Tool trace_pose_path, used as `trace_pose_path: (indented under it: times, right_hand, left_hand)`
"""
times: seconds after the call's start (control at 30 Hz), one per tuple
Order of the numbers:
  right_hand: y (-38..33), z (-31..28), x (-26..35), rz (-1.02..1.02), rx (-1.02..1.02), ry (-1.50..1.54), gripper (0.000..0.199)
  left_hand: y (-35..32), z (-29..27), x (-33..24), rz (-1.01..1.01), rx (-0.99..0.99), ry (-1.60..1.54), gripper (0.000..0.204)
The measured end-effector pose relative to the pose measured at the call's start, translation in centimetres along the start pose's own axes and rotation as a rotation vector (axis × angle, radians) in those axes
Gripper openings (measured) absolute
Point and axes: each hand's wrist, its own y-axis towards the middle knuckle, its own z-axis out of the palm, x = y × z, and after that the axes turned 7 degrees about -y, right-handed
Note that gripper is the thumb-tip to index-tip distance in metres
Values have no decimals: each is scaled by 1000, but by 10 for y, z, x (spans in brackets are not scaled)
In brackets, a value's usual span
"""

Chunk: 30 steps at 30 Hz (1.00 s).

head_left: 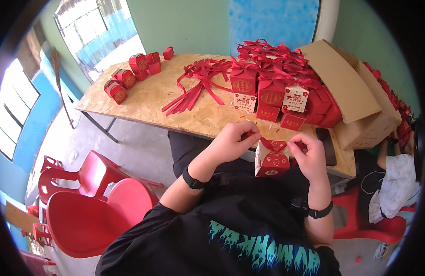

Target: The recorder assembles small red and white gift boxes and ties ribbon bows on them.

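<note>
A small red and white gift box (270, 164) with printed flowers sits at my lap, close to the table's front edge. Red ribbon (277, 147) crosses its top, where it gathers at the middle. My left hand (240, 138) is closed at the box's upper left, thumb and forefinger pinching one ribbon end. On the other side, my right hand (308, 152) pinches the other end, its fingers curled. The ribbon's tips are mostly hidden by my fingers.
Finished-looking red boxes with ribbon bows (272, 87) are stacked on the wooden table (148, 108). Loose red ribbons (198, 87) lie left of them, and several small red boxes (125, 79) stand farther left. An open cardboard carton (359, 92), dark phone-like slab (326, 146), red chairs (83, 221) and another person (391, 184) are around.
</note>
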Motion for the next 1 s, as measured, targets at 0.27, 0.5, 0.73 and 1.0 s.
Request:
trace_pose_path:
  times: [0.27,0.5,0.73,1.0]
  right_hand:
    - [13,3,-5,12,-70,35,10]
    - [34,5,-30,34,-226,134,13]
    - [42,12,-54,112,-153,44,17]
    - [31,-2,-40,450,208,155,27]
  left_hand:
    - [12,-5,2,-24,39,12,13]
    - [23,0,4,-17,-11,-7,15]
    - [27,0,41,-64,-48,20,13]
    - [25,-3,66,-20,-66,-297,14]
